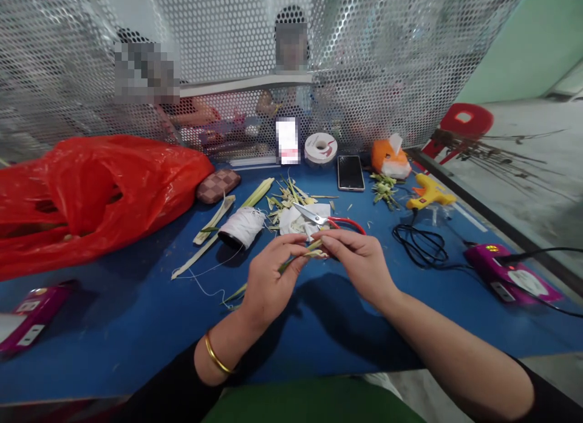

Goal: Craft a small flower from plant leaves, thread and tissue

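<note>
Green strip (314,247): pinched between both hands, above the blue table (136,326), on the near side of the scissors (319,218).
Its long axis: slanted from near left to far right, running from one hand's fingertips to the other's; its exact ends are partly hidden by the fingers.
Left hand (268,283): thumb and fingertips clamped on the strip's left part.
Right hand (367,265): thumb and forefinger together on its right part.
Nearer hand: neither, as both touch the strip.
Blades: pointing far left over white paper (291,221); the red handles lie just beyond the right hand, and I cannot tell whether they touch it.
Thread (248,223): wound thickly, left of the strip and just beyond the left hand, with a loose end trailing nearer.
Scraps (291,195): piled on the far side of the paper.
Glue gun (430,193): far right, its black cord coiled nearer.
</note>
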A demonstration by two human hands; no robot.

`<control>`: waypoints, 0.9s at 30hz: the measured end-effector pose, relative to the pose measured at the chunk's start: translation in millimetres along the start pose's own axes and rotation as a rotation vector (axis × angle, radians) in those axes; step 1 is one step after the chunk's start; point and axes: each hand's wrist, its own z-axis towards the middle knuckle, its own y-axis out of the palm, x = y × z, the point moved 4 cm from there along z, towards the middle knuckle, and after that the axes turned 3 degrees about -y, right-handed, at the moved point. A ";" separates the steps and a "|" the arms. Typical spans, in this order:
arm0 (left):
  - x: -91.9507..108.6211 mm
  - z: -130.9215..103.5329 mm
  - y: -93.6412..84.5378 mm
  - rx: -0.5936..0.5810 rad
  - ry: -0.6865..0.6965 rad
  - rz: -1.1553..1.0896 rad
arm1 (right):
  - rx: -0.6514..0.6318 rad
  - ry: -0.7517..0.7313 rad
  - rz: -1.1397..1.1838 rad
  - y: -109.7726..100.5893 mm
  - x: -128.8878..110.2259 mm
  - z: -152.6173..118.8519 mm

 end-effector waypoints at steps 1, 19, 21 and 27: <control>-1.1 -0.5 2.2 -0.028 -0.022 -0.042 | -0.022 -0.011 -0.003 1.7 0.7 -0.3; -2.3 -7.1 2.2 0.074 -0.124 -0.076 | -0.085 0.031 0.051 6.5 3.2 -3.0; -2.0 -6.8 1.5 0.093 -0.082 -0.071 | -0.101 0.025 0.053 5.8 1.7 -3.4; -1.3 -6.2 -1.4 0.131 -0.005 -0.016 | -0.183 -0.106 0.099 6.0 -1.1 -5.9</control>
